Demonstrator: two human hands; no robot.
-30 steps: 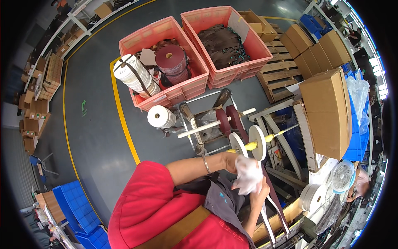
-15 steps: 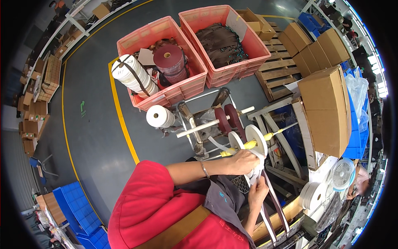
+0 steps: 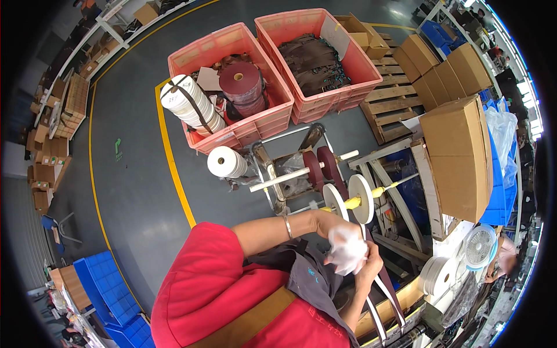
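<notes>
A loose, crumpled bundle of white tape (image 3: 346,250) is bunched between my two hands, blurred by motion. From the upper left my left hand (image 3: 332,223) reaches over and closes on its top; some of its fingers are hidden behind the white folds. My right hand (image 3: 371,265) grips the bundle's lower right side. Just beyond my hands, two narrow white reels of tape (image 3: 361,199) sit on a rod with yellow wrapping (image 3: 352,203). White and dark strips (image 3: 384,293) run from near my right hand down toward the machine's edge.
Behind the reels, maroon reels (image 3: 314,168) hang on a white rod. Farther off stand two pink crates (image 3: 243,132), one holding large white and maroon rolls. A cardboard box (image 3: 455,156), a small fan (image 3: 480,246) and white rolls (image 3: 436,274) are at the right.
My hands have drawn the white tape back from the reels, and it is now gathered into a loose bundle. The tape end hanging left of the reels has gone.
</notes>
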